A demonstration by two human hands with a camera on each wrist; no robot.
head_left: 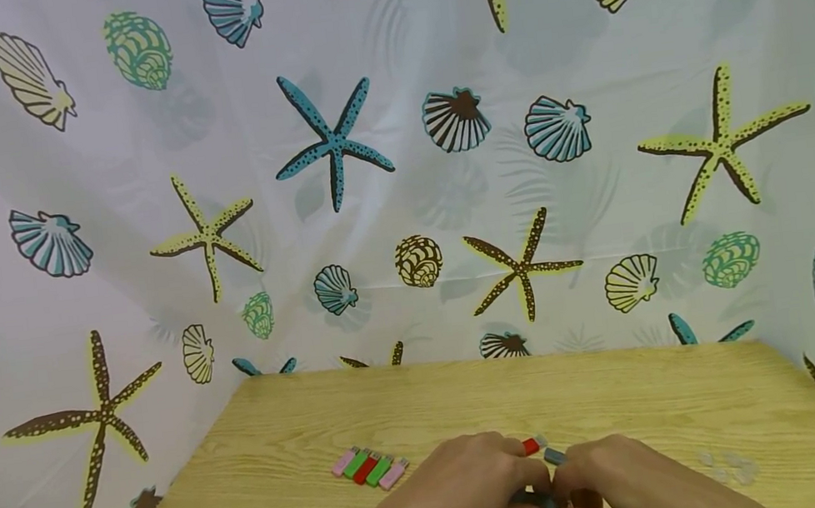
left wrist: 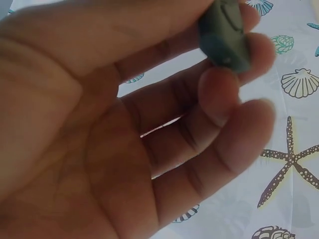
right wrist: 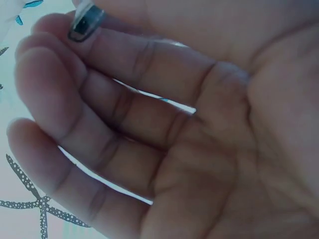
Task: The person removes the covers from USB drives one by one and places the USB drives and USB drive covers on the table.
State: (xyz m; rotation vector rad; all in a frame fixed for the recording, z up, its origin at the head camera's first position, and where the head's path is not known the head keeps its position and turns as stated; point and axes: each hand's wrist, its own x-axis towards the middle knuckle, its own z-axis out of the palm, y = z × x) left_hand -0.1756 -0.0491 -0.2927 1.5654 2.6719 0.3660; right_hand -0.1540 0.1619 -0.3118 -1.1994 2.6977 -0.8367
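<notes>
In the head view, my left hand (head_left: 465,490) and right hand (head_left: 622,477) meet at the front of the table. My left thumb and fingers pinch a dark grey-blue USB stick (left wrist: 224,37), seen close in the left wrist view. In the right wrist view, my right hand (right wrist: 149,114) pinches a small clear cap (right wrist: 85,22) with a dark, shiny inside. Whether the cap sits on the stick's connector is hidden by the fingers. Just beyond the hands lie a red USB stick (head_left: 531,446) and a grey USB stick (head_left: 554,456), the grey one partly covered.
Left of my hands, several pink, green and red USB sticks (head_left: 369,469) lie in a slanting row on the wooden table (head_left: 283,419). Small clear pieces (head_left: 734,467) are scattered at the right. A cloth printed with shells and starfish (head_left: 402,204) surrounds the table's back and sides.
</notes>
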